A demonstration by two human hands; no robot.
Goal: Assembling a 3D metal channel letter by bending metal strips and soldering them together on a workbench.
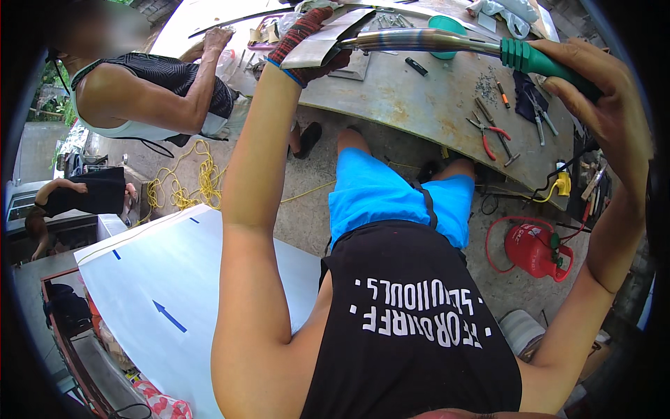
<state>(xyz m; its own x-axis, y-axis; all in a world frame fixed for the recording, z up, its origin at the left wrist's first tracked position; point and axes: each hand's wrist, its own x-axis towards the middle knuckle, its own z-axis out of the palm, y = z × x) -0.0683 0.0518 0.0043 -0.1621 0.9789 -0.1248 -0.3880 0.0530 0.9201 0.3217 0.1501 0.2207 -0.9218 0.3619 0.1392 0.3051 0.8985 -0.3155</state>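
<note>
My left hand (299, 43), in a red and black knit glove, grips a bent grey metal sheet piece (326, 43) above the bench at the top centre. My right hand (601, 73) is bare and closed round the green handle of a gas torch (429, 39), held level at the upper right. The torch's metal tube is discoloured blue and brown. Its nozzle end is beside the sheet piece; I cannot tell whether they touch, and no flame shows.
On the metal workbench (391, 91) lie red-handled pliers (488, 136), a hammer (504, 133), and a green bowl (447, 35). A red gas cylinder (534, 250) with a hose stands at right. A co-worker (146, 91) works at left, near a tangled yellow cord (188, 178).
</note>
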